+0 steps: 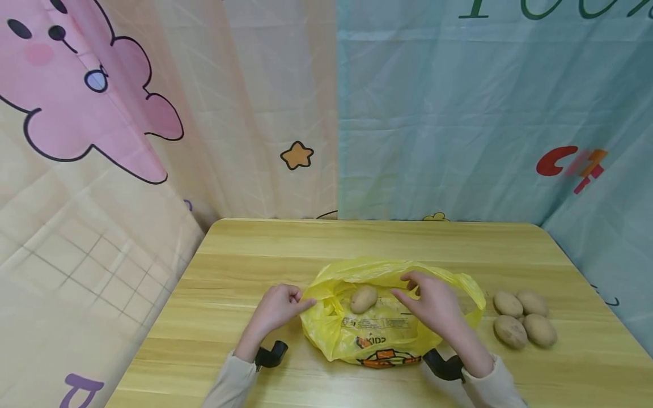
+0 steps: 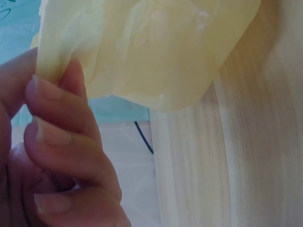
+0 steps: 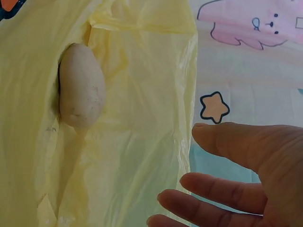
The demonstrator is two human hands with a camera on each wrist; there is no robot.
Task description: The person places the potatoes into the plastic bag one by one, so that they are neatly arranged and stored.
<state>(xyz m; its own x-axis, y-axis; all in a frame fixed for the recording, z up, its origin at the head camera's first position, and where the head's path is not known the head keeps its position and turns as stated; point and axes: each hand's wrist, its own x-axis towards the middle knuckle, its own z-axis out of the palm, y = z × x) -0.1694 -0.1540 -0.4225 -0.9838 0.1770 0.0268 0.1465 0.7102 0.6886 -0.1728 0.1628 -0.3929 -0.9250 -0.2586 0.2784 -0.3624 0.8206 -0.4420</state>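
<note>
Clock read from the head view, 12 at the far edge of the tabletop (image 1: 245,249). A thin yellow bag (image 1: 380,340) was set on the tabletop near its middle, mouth open. Its rim was pinched at 9 o'clock by the left hand (image 1: 278,310): fingers clamped on the film, the lower ones seen curled in the left wrist view. The right hand (image 1: 435,300) was held at about 2 o'clock over the bag's mouth, fingers apart; contact with the rim could not be told. One potato (image 1: 364,298) was contained in the bag, off toward 10 o'clock from its middle. Printing was seen on the film at the bag's 6 o'clock side. Four loose potatoes (image 1: 541,331) were clustered two by two on the tabletop, outside the bag at 3 o'clock. A black mount (image 1: 271,355) was worn on each wrist. Tabletop was backed by cloth: beige (image 1: 245,141) toward 11, printed with an orange star (image 1: 297,156); blue (image 1: 433,130) toward 1.
</note>
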